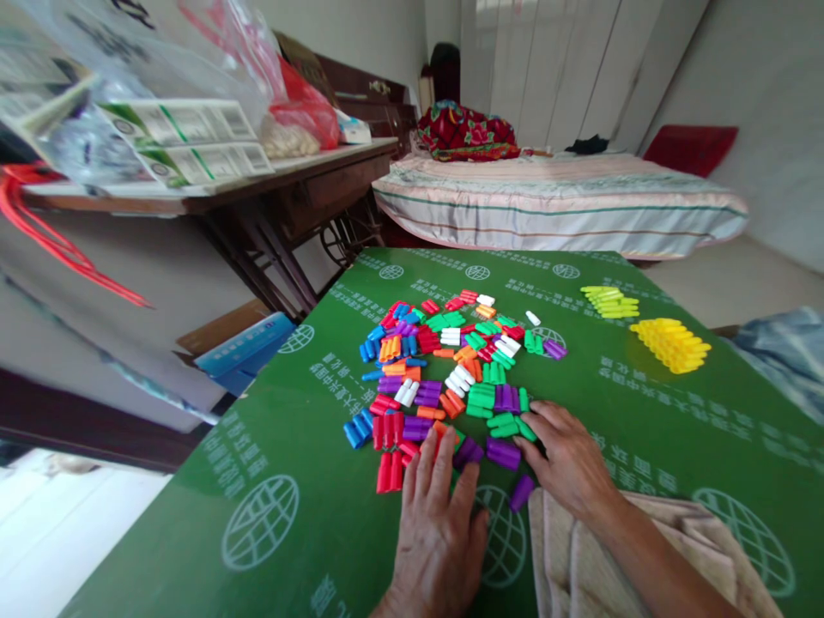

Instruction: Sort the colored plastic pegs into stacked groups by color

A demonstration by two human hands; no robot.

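- Many small multicoloured tube-shaped plastic pieces (481, 395) lie mid-way across the glossy green tabletop (309, 455)
- White globe logos (261, 522) and skewed, barely legible Chinese characters (232, 455) mark it
- Left hand (438, 524): fanned, clasping nothing, at their near edge
- Right hand (570, 459): fingertips at green ones, grasp cannot be told

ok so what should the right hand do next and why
Probably draw the nearest green pieces out of the mixed pile: the right hand's fingers are right at them, and green lies scattered among other colours, whereas the yellow pieces and lime pieces sit apart, each grouped by colour.
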